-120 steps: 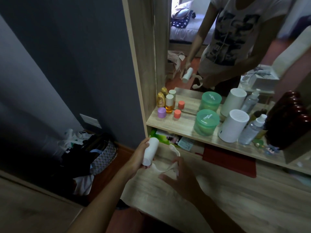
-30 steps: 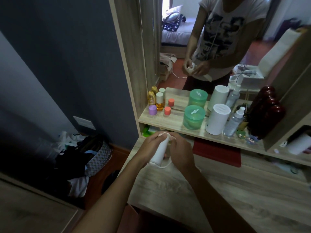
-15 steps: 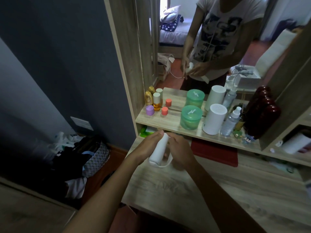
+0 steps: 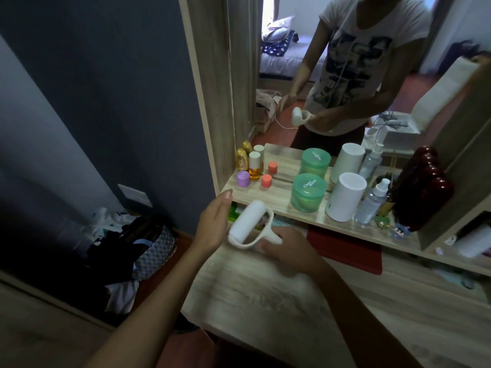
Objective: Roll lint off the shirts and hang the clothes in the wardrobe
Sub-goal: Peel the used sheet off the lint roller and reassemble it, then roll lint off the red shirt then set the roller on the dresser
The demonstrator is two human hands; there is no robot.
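The lint roller (image 4: 247, 224) looks like smooth matt white plastic. The desk (image 4: 265, 301) and shelf (image 4: 281, 205) show pale wood grain. The green jar (image 4: 308, 192) is translucent plastic, the dark red jar (image 4: 425, 192) glossy.

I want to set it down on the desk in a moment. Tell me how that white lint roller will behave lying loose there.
The lint roller has a smooth cylindrical drum, so it would probably roll if laid drum-down on the desk. Its curved frame and handle, gripped by the right hand, look like rigid plastic and might check that. It seems light: one hand carries it, while the left hand is open beside it.
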